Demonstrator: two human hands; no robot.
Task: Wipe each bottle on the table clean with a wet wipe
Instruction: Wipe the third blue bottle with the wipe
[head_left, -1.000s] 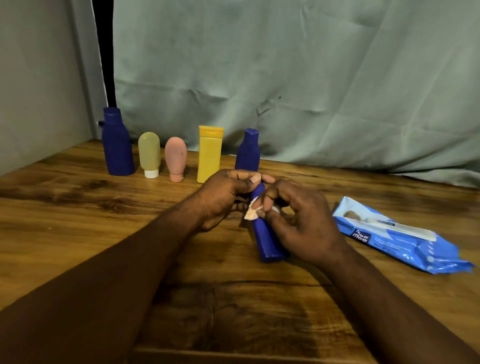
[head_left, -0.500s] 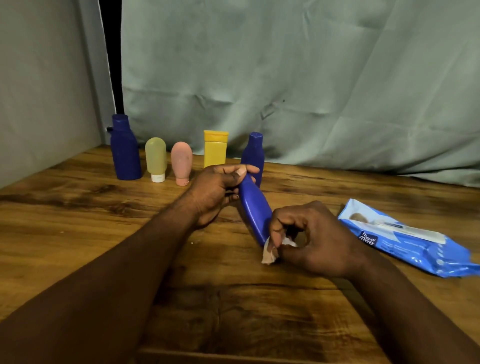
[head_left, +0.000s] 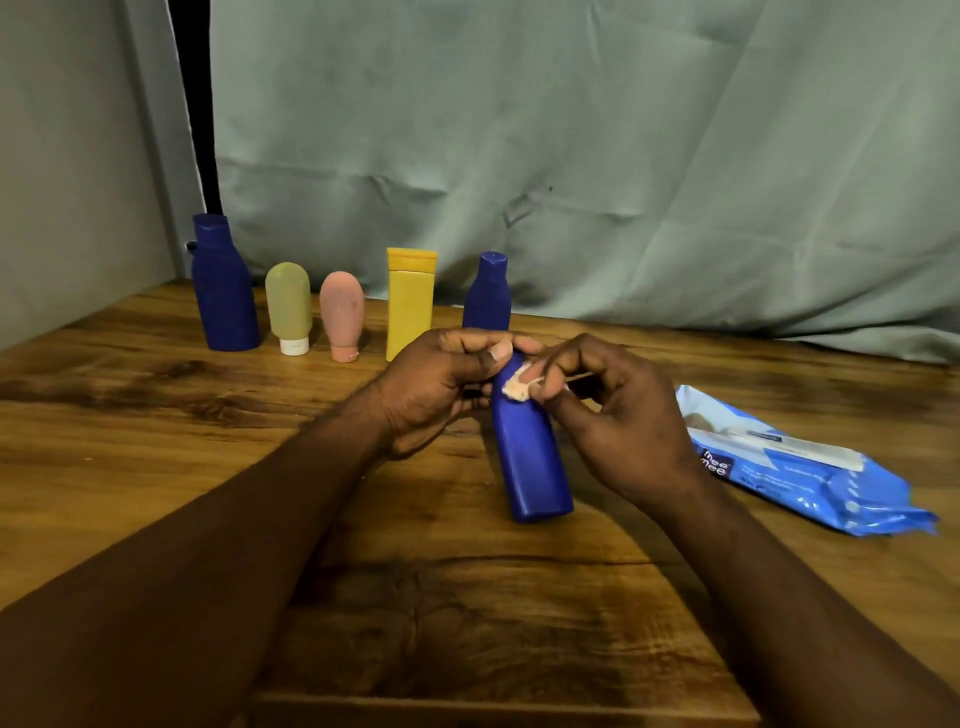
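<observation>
**A:** Logging position. Where is the bottle that is being worked on?

**B:** The blue bottle is slanting over the middle of the surface, neck end up and away, base toward the wearer. The left grip is curling round the neck end, thumb on top. I cannot tell whether the base is touching the wood.

**A:** And the other side?

**B:** The right grip is pinching a small wadded wet wipe between thumb and fingertips and pressing it on the bottle's shoulder, just beside the left thumb.

**A:** What else is standing by?

**B:** Five are standing upright in a back row: large blue bottle, green bottle, pink bottle, yellow bottle and small blue bottle. The wipe pack is lying at the right, near the right wrist.

**A:** What are you flagging as risks?

**B:** Judgement only:
- The hold is sitting at one end, so a wet, slick body could be twisting out under wiping pressure.
- The wad is small, so the lower body may be getting missed.
- The small blue bottle is standing just behind the knuckles, so a forward push could be tipping it into the yellow one.
</observation>
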